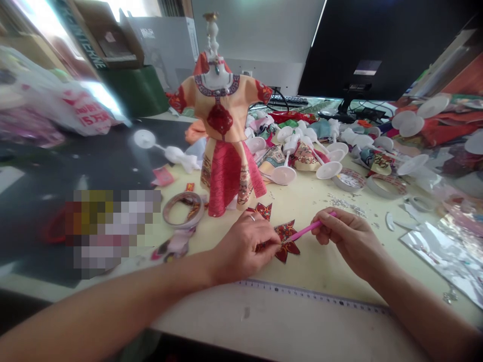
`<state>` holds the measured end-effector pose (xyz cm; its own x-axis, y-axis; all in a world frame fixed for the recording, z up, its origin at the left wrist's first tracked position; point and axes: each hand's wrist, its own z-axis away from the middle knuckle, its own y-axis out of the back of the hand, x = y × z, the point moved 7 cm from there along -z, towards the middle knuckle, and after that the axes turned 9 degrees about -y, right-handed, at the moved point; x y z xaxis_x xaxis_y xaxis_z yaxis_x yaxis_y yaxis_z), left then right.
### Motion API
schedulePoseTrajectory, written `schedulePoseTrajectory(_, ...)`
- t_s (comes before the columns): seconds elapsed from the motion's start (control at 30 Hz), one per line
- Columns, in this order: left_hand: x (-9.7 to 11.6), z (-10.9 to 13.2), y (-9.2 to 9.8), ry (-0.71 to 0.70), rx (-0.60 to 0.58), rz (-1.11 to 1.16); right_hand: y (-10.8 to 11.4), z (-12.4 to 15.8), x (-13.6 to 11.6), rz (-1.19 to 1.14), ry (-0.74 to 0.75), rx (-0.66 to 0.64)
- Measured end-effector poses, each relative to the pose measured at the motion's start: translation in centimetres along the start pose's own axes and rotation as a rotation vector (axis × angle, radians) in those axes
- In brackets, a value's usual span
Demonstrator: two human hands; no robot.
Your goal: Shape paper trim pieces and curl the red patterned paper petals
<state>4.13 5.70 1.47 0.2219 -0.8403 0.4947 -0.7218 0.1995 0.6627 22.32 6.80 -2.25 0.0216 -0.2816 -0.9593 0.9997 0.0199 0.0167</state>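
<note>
Two hands grip: our right hand [349, 241] pinches a slim pink stick [309, 230] slanting down-left onto a red star-shaped fabric cutout [287, 254], held by our left hand [241, 246] above a long ruler [313, 296].

Toward the ruler [313, 296], the left hand [241, 246] and right hand [349, 241] can pass freely; the doll dress [226, 151] and tape roll [183, 209] block the way ahead.

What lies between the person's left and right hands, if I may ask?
The head view shows a red patterned cut-out under the left hand and a pink stick held in the right hand.
</note>
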Motion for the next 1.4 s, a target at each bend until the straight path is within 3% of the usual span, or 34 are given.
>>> schedulePoseTrajectory(1.13,-0.18,0.19,-0.45,-0.008,-0.058,-0.055,-0.07,0.32,-0.45,0.066,0.049,-0.016)
schedulePoseTrajectory(1.4,-0.17,0.8,-1.02,-0.097,-0.225,-0.111,0.17,0.18,0.31,0.154,-0.034,-0.029)
